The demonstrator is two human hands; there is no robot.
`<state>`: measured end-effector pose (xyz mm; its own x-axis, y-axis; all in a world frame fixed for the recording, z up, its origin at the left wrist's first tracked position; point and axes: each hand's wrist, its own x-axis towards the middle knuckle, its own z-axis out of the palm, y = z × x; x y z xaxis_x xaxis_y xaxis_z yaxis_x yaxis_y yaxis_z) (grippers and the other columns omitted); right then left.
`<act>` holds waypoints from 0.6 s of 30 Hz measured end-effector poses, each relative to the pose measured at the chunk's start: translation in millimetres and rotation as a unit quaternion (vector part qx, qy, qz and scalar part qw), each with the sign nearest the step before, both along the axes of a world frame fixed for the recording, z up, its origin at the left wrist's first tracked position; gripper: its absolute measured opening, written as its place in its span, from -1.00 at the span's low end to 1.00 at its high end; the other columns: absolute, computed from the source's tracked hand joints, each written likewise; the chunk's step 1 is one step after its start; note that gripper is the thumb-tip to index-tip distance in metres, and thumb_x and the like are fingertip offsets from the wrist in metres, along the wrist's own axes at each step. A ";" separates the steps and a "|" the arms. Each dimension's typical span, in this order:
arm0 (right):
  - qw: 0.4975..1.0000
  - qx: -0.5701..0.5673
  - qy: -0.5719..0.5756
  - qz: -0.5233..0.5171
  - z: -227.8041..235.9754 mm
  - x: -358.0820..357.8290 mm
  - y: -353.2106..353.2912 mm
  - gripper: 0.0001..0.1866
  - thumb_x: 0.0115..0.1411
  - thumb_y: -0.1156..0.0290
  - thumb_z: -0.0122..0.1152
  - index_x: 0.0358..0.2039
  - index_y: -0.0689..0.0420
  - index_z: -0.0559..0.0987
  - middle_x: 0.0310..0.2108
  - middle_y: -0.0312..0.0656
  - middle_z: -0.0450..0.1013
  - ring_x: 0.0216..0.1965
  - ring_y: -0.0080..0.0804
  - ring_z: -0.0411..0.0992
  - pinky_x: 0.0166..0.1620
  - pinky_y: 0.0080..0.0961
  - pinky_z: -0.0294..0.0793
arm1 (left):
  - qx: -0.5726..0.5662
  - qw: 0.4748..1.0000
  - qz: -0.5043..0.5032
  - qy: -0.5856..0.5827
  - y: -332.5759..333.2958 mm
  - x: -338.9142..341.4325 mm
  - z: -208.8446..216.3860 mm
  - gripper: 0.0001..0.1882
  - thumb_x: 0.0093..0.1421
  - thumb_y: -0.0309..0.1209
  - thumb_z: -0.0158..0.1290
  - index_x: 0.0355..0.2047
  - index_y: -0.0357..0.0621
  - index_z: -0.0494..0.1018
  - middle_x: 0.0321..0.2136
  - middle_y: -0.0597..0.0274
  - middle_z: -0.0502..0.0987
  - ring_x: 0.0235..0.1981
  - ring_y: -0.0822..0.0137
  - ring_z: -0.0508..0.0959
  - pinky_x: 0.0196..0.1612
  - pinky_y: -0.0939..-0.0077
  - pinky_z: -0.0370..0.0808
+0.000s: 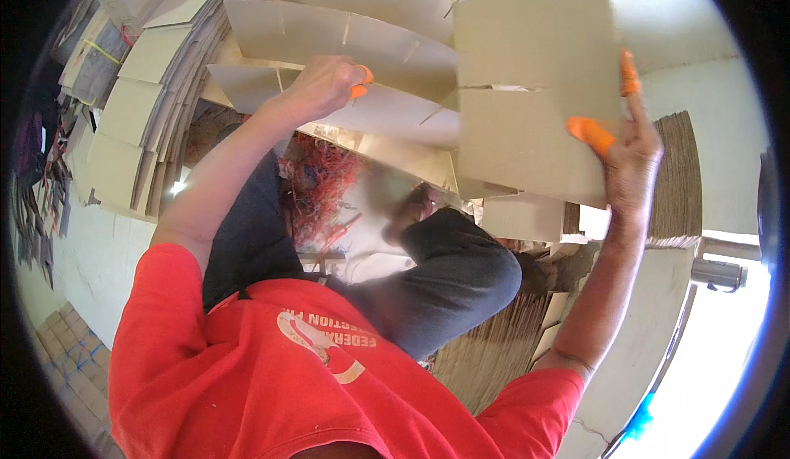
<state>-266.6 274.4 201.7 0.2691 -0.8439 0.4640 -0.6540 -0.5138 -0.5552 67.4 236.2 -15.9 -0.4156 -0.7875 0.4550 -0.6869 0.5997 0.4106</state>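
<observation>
My right hand [634,158] grips the edge of a slotted cardboard sheet [535,134], with orange finger covers on the thumb and a finger. The sheet stands upright at the right, its slots cut in from the left edge. Over the slotted cardboard strips [378,43] in front of me, my left hand [325,88] is closed, its orange-covered fingertips pinched together. What it pinches, if anything, I cannot make out. These strips stand on edge in rows, one behind another, and the held sheet hides their right ends.
Tall stacks of cardboard pieces [140,121] rise at the left. Another cardboard stack [679,179] stands at the right, with more flat cardboard [485,348] below. Red shredded strands [321,183] lie beyond my legs. A metal cylinder [717,274] sits near the bright right edge.
</observation>
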 end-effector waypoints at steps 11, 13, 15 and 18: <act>0.976 0.199 -0.092 0.011 -24.6 29.7 -19.7 -0.05 -0.10 0.80 0.29 0.33 0.17 0.15 0.28 -0.07 0.22 0.27 -0.40 0.18 0.24 -0.48 0.29 | 0.015 1.000 0.004 0.001 -0.2 6.1 5.7 -0.85 -0.01 -0.47 0.23 -0.38 -0.21 0.59 -0.50 -0.01 0.55 -0.40 -0.01 0.57 -0.35 0.16 0.48; 0.970 0.233 -0.073 -0.010 -18.7 34.9 -18.6 -0.06 -0.09 0.80 0.29 0.33 0.18 0.15 0.28 -0.08 0.23 0.26 -0.41 0.18 0.23 -0.49 0.29 | 0.021 1.000 0.012 -0.001 0.9 9.1 6.5 -0.84 -0.02 -0.47 0.23 -0.38 -0.20 0.59 -0.49 0.00 0.55 -0.39 -0.01 0.57 -0.34 0.16 0.48; 0.976 0.218 -0.019 -0.010 -20.6 36.1 -18.7 -0.06 -0.09 0.79 0.30 0.33 0.20 0.15 0.28 -0.09 0.23 0.25 -0.43 0.20 0.21 -0.50 0.31 | 0.043 0.999 0.023 -0.015 0.1 8.5 8.7 -0.84 -0.02 -0.47 0.23 -0.38 -0.19 0.59 -0.48 0.01 0.56 -0.39 -0.01 0.57 -0.33 0.16 0.48; 0.985 0.168 0.023 0.021 -32.9 32.1 -23.2 -0.08 -0.09 0.77 0.31 0.32 0.24 0.15 0.29 -0.10 0.22 0.24 -0.44 0.21 0.19 -0.49 0.33 | 0.063 0.998 0.003 0.015 -1.6 3.0 13.1 -0.84 -0.03 -0.48 0.23 -0.37 -0.17 0.59 -0.47 0.01 0.57 -0.39 0.00 0.57 -0.33 0.16 0.49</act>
<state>-234.5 251.2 168.8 0.3207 -0.9356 0.1476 -0.6646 -0.3333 -0.6688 70.3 234.6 -2.8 -0.3980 -0.8417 0.3648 -0.6763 0.5379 0.5033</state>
